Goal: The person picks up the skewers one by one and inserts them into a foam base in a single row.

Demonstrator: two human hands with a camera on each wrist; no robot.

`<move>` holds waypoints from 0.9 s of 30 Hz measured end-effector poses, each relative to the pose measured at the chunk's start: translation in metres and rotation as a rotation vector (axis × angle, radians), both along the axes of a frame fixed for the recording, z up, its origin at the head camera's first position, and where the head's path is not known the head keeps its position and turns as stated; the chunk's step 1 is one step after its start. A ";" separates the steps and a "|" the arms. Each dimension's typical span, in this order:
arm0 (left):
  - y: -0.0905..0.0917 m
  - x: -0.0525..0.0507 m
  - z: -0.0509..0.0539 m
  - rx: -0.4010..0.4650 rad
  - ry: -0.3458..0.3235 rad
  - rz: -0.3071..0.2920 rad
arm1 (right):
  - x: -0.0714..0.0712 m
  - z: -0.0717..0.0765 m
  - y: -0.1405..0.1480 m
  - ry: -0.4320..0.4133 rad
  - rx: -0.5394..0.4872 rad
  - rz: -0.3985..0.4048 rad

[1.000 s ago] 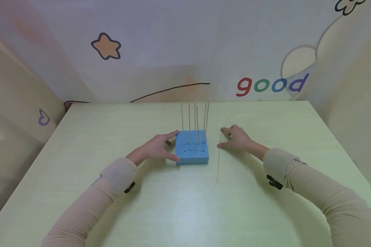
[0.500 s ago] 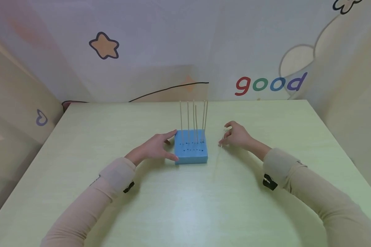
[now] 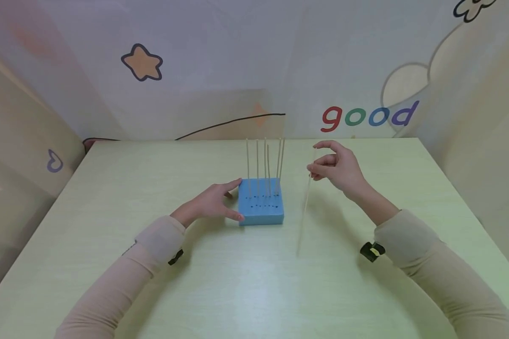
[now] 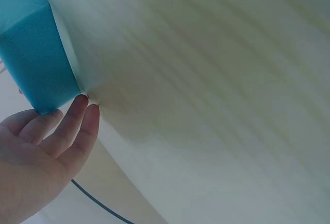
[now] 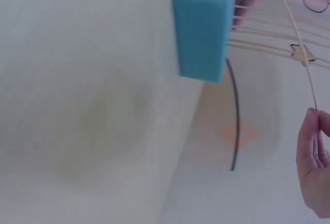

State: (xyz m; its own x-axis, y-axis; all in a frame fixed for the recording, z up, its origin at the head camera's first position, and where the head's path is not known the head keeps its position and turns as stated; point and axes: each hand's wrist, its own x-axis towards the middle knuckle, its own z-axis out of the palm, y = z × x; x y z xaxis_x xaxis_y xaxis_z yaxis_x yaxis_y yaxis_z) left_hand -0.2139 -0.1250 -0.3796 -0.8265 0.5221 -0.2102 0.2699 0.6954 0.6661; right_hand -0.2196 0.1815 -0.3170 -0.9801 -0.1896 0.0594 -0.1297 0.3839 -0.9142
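A light blue foam block [image 3: 260, 220] with rows of small holes sits on the table. Several thin wooden sticks [image 3: 258, 162] stand upright in its back part. My left hand [image 3: 212, 201] holds the block at its left side, thumb at the front corner and forefinger at the back corner. In the left wrist view, the block [image 4: 38, 59] meets the bent fingertips, while two other fingers [image 4: 85, 126] reach past it. Right of the block, my right hand [image 3: 337, 169] pinches a long thin wooden stick [image 3: 306, 202] near its upper end. This stick slants, its lower end blurred near the tabletop.
The pale green table [image 3: 195, 296] reaches back to a printed cloth [image 3: 220, 61] with a star and the word "good". More cloth hangs at both sides. The upright sticks rise between the two hands, beyond the block's front holes.
My right hand has picked the stick up from the table and risen with it, tilting it up toward the back. The left hand and the block stay put.
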 end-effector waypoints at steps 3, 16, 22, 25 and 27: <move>0.000 -0.001 0.000 0.001 0.007 -0.002 | 0.005 0.011 -0.002 0.078 -0.035 -0.005; 0.001 -0.002 0.000 -0.003 0.017 -0.006 | 0.028 0.039 -0.024 0.466 -0.170 0.022; 0.000 -0.001 -0.001 -0.001 0.021 -0.009 | 0.031 0.043 -0.045 0.741 -0.197 0.078; 0.000 -0.001 -0.001 -0.004 0.020 -0.008 | 0.029 0.042 -0.057 0.878 -0.182 0.109; 0.000 -0.001 -0.001 -0.006 0.020 -0.006 | 0.029 0.042 -0.065 0.951 -0.178 0.131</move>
State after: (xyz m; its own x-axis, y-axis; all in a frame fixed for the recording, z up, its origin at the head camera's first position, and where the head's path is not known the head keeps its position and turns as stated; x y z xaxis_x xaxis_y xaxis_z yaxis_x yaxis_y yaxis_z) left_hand -0.2151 -0.1248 -0.3808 -0.8277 0.5255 -0.1966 0.2870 0.6977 0.6564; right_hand -0.1911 0.1166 -0.2749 -0.4798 -0.2053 0.8530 -0.8752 0.1801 -0.4489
